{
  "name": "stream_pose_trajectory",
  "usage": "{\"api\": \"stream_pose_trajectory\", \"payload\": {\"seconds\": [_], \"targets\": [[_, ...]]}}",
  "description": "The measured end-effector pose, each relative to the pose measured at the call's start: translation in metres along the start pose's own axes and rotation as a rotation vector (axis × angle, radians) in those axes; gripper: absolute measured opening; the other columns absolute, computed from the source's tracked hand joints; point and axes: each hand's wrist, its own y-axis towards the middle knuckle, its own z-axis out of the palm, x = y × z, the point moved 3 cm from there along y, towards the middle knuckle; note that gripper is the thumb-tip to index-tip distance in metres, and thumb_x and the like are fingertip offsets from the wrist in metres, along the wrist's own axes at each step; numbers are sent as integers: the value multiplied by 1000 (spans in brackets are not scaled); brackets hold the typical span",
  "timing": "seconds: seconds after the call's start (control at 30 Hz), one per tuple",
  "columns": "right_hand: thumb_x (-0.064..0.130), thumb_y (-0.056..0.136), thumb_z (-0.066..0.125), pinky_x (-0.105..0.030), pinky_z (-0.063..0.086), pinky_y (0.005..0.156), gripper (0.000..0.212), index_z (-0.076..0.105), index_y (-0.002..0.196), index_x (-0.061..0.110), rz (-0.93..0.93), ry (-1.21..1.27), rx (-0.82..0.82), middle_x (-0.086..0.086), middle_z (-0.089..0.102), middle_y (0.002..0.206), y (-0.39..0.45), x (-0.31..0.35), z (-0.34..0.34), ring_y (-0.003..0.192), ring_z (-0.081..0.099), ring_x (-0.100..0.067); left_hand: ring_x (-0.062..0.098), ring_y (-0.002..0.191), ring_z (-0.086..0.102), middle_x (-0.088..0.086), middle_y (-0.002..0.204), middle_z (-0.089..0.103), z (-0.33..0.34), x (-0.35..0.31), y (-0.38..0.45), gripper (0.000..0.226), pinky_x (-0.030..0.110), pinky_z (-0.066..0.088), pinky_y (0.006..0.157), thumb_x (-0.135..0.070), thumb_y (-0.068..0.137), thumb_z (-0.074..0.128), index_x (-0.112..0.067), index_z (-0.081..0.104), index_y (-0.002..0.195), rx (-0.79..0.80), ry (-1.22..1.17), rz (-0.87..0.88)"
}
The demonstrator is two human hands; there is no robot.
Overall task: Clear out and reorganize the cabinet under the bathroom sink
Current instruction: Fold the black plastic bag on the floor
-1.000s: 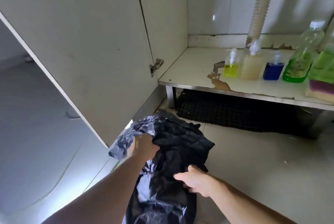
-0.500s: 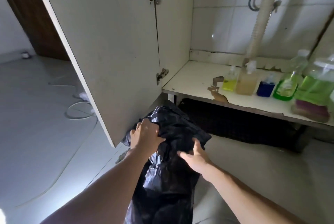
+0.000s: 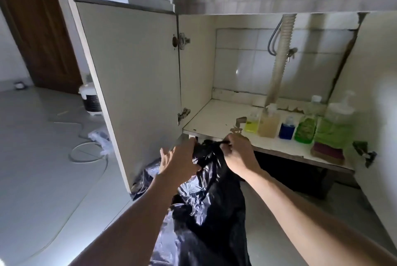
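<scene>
We pinch the bag (image 3: 206, 190) top with both grips, left hand (image 3: 179, 161) and right hand (image 3: 238, 154); gather evenly before knotting.

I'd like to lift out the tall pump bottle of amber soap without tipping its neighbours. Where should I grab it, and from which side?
Judging by its pose, grip the amber pump bottle at the narrow neck under the pump head, coming from above and in front. The yellow bottle and the blue bottle crowd its sides, so a grip round the body looks tight.

Glossy black bag (image 3: 206, 212), green bottles (image 3: 306, 129), blue bottle (image 3: 286, 131), brown door (image 3: 36, 29).
</scene>
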Motion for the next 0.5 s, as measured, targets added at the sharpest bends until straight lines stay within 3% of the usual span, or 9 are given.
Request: {"api": "stream_pose_trajectory", "payload": {"seconds": [0.1, 0.2, 0.37, 0.43, 0.5], "targets": [[13, 94, 54, -26, 52, 66, 13, 60, 94, 2, -100, 49, -124, -8, 66, 87, -8, 3, -34, 76, 62, -20, 14, 88, 62, -10, 87, 66, -23, 7, -5, 10, 41, 31, 101, -30, 90, 59, -30, 60, 99, -93, 86, -112], [11, 91, 57, -38, 55, 61, 13, 58, 84, 1, -155, -33, -189, -11, 66, 79, -20, -21, -58, 71, 66, -26, 14, 84, 51, -7, 87, 59, -41, 11, -11, 16, 36, 32, 95, -22, 91, 54, -27, 67, 98, -126, 159, -204], [11, 93, 53, -30, 29, 50, 35, 36, 63, 14, 68, -89, -281, 0, 41, 55, -33, -62, -89, 51, 43, -22, 14, 97, 54, -7, 92, 58, -60, -14, -5, 10, 46, 28, 103, -22, 81, 62, -28, 67, 87, -253, 21, -168], [13, 95, 50, -29, 27, 57, 31, 37, 66, 12, 156, -62, -327, 3, 38, 56, -37, -70, -103, 56, 42, -26, 14, 88, 59, -9, 80, 62, -68, -27, -5, 10, 49, 27, 107, -19, 79, 63, -26, 65, 85, -303, -37, -148], [13, 96, 47, -28, 24, 61, 25, 43, 72, 6, 225, -24, -365, -4, 47, 62, -40, -75, -119, 64, 48, -31, 16, 72, 61, -9, 67, 62, -75, -42, -7, 12, 46, 36, 104, -15, 79, 62, -24, 65, 87, -348, -116, -90]]}}
